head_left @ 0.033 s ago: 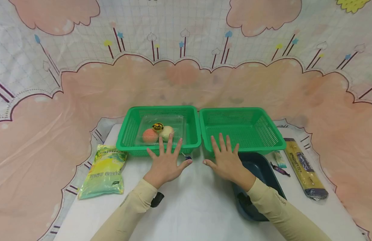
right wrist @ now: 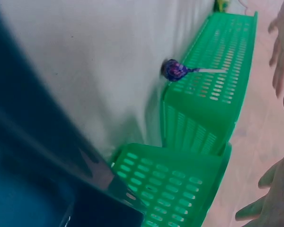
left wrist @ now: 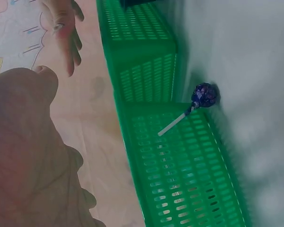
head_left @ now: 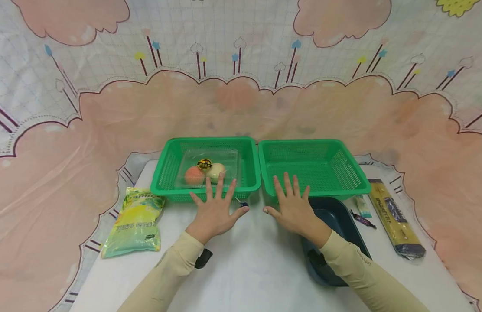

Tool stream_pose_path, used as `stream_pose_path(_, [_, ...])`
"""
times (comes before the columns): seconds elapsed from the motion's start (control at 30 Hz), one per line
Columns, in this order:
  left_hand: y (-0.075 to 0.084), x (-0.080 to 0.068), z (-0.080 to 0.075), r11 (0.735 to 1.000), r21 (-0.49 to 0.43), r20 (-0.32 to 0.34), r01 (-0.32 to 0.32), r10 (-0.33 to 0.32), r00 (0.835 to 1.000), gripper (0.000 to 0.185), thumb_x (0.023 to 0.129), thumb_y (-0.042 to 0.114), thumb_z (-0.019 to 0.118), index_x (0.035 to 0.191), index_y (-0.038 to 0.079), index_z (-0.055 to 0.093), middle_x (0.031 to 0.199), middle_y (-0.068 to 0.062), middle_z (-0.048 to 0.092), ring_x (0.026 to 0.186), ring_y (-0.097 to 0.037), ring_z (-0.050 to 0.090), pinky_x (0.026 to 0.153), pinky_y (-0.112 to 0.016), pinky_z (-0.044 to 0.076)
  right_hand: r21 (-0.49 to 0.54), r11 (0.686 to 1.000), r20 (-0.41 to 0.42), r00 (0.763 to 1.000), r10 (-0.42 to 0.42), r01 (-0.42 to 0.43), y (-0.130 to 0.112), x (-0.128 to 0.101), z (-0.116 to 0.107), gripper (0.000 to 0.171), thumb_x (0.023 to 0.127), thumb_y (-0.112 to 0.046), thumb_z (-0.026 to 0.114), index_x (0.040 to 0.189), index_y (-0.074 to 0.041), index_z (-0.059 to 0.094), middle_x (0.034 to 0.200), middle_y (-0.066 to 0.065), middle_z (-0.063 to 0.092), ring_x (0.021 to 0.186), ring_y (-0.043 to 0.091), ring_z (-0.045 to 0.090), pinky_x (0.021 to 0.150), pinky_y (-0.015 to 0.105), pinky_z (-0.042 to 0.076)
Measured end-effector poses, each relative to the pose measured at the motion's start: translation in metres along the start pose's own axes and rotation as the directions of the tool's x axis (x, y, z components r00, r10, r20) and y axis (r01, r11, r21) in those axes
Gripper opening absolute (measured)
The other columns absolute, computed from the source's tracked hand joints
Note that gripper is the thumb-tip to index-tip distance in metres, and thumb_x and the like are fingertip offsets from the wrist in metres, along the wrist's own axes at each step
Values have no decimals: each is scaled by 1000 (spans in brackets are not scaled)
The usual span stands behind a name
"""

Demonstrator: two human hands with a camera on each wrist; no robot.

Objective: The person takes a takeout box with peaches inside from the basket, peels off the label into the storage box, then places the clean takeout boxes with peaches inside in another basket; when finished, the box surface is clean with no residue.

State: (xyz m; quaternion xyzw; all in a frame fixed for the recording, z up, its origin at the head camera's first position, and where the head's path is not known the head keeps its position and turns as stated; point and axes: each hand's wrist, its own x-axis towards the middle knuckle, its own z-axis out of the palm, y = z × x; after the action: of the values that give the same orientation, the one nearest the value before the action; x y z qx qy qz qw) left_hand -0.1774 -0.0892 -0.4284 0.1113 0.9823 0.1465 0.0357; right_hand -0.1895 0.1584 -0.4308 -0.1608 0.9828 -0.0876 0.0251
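My left hand [head_left: 213, 216] is held palm down with fingers spread, its fingertips over the front rim of the left green basket [head_left: 168, 171]. Spread the same way, my right hand [head_left: 294, 214] has its fingertips before the right green basket [head_left: 342, 169]. Neither hand holds anything. Inside the left basket lies a clear plastic box [head_left: 231, 160] with a pink ball [head_left: 194, 175] and a cream ball [head_left: 216, 171]. A lollipop [left wrist: 204, 96] in a dark purple wrapper lies in front of the left basket, close to my left thumb; the right wrist view also shows this lollipop [right wrist: 174, 70].
Under my right wrist stands a dark blue tray [head_left: 334, 212]. To its right lie a wrapped candy [head_left: 363, 219], a small pale packet [head_left: 362, 206] and a spaghetti pack [head_left: 395, 219]. A yellow-green bag [head_left: 135, 223] lies at the left on the white table [head_left: 241, 277].
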Motion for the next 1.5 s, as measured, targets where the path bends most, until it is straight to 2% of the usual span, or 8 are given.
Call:
stream_pose_path(0.27, [0, 3, -1, 1000, -5, -13, 5, -5, 1000, 96, 97, 76, 49, 170, 24, 13, 177, -15, -5, 157, -55, -10, 106, -94, 2, 9, 1000, -9, 1000, 6, -6, 5, 1, -3, 97, 103, -59, 57, 168, -8, 8, 173, 25, -5, 158, 52, -6, 117, 85, 5])
stream_pose_path(0.57, [0, 8, -6, 998, 33, -87, -52, 54, 995, 98, 97, 76, 48, 170, 21, 13, 176, -19, 1, 158, -55, -5, 112, -89, 8, -12, 1000, -46, 999, 10, -10, 11, 5, -13, 99, 102, -61, 58, 169, -8, 8, 173, 28, 2, 158, 54, 2, 118, 82, 10])
stream_pose_path(0.9, [-11, 9, -9, 992, -114, -220, -59, 33, 975, 95, 99, 68, 56, 168, 14, 21, 173, -24, 17, 156, -55, 16, 120, -79, 20, 22, 1000, -83, 996, -12, 14, 4, 25, -33, 96, 103, -60, 55, 169, -9, 7, 174, 26, 4, 159, 53, 6, 121, 78, 17])
stream_pose_path(1.07, [-20, 5, -9, 966, -258, -251, -27, -40, 967, 92, 99, 60, 62, 164, 4, 30, 167, -25, 32, 154, -48, 29, 124, -67, 28, 117, 992, -107, 994, -30, 43, -8, 42, -40, 96, 104, -59, 55, 169, -9, 7, 173, 27, 10, 159, 51, 10, 123, 74, 19])
stream_pose_path(1.17, [-25, 3, -6, 927, -376, -252, 8, -111, 961, 85, 101, 57, 62, 158, -1, 38, 159, -25, 42, 149, -45, 38, 120, -64, 35, 181, 982, -102, 994, -42, 60, -16, 52, -41, 95, 104, -58, 55, 169, -7, 7, 172, 27, 13, 159, 50, 12, 125, 71, 19])
stream_pose_path(1.27, [-31, 3, -1, 860, -509, -235, 41, -185, 954, 76, 103, 58, 58, 150, -2, 49, 145, -25, 55, 137, -42, 52, 111, -61, 46, 244, 968, -97, 995, -34, 57, -25, 61, -40, 94, 105, -57, 55, 168, -5, 10, 172, 26, 16, 159, 47, 16, 127, 66, 22])
stream_pose_path(1.4, [-41, 5, 6, 728, -675, -176, 118, -315, 933, 68, 105, 63, 49, 126, 0, 66, 119, -21, 71, 109, -34, 67, 93, -50, 55, 326, 944, -81, 996, -22, 48, -40, 77, -38, 91, 105, -57, 54, 168, -6, 12, 172, 23, 20, 159, 42, 22, 126, 60, 29])
stream_pose_path(1.5, [-50, 9, 11, 599, -780, -88, 184, -396, 914, 74, 105, 66, 44, 114, -2, 71, 100, -16, 77, 94, -28, 72, 88, -44, 59, 374, 927, -61, 998, -15, 37, -50, 88, -36, 88, 106, -58, 52, 168, -7, 15, 171, 21, 23, 158, 39, 25, 124, 58, 33])
